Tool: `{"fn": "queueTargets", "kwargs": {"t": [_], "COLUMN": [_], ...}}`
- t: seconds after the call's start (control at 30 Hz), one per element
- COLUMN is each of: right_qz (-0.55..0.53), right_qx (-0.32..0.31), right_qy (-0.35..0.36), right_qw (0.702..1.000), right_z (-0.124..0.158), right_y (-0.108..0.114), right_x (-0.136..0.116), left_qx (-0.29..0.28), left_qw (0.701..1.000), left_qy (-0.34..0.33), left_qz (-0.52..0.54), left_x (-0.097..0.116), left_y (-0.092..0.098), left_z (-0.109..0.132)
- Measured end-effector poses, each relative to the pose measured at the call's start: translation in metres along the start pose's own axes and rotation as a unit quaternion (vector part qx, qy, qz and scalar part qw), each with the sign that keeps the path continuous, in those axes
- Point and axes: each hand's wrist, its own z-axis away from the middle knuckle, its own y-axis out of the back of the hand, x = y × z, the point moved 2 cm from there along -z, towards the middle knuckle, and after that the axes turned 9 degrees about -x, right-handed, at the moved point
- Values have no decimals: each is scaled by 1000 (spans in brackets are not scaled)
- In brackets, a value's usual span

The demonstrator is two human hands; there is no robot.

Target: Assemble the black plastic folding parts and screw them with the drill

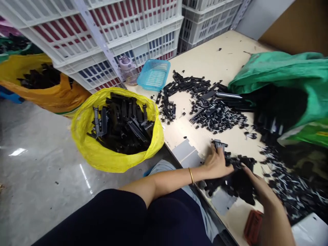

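Observation:
My left hand (pixel 217 164) reaches across the table edge, with a gold bangle at the wrist. Its fingers close on a small grey-and-black plastic part (pixel 219 145). To its right, my right hand (pixel 261 186) curls its fingers at a heap of black plastic parts (pixel 239 182), seemingly gripping one piece; dark shapes partly hide the fingertips. The heap lies between both hands, near the table's front edge. Beyond it is a pile of small black pieces with metal pins (pixel 217 116). Longer black clips (pixel 188 83) spread out in a curve behind.
A yellow sack (pixel 118 164) full of black clips stands left of the table (pixel 205 61). A green sack (pixel 276 68) lies open at right, beside more pinned pieces (pixel 294 184). A blue basket (pixel 155 73), a bottle (pixel 128 70) and white crates (pixel 143 34) are behind. An orange-red object (pixel 253 225) lies near my right forearm.

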Motion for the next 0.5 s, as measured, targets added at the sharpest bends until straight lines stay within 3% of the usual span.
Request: {"fn": "queueTargets", "kwargs": {"t": [0.1, 0.2, 0.3, 0.4, 0.5], "right_qz": [-141, -183, -252, -288, -285], "right_qx": [1, 14, -31, -79, -79], "right_qy": [-39, -9, 50, 78, 88], "right_qw": [989, 983, 966, 951, 951], "right_z": [7, 14, 18, 20, 24], "right_y": [-10, -15, -21, -30, -35], "right_x": [-2, -1, 5, 10, 11], "left_qx": [35, 80, 106, 65, 11], "left_qw": [999, 996, 990, 978, 960], "left_qy": [-9, -27, 22, 68, 45], "left_qz": [2, 23, 94, 184, 275], "left_x": [1, -6, -17, -21, -14], "left_y": [11, 17, 14, 4, -6], "left_z": [-7, -9, -6, 1, 7]}}
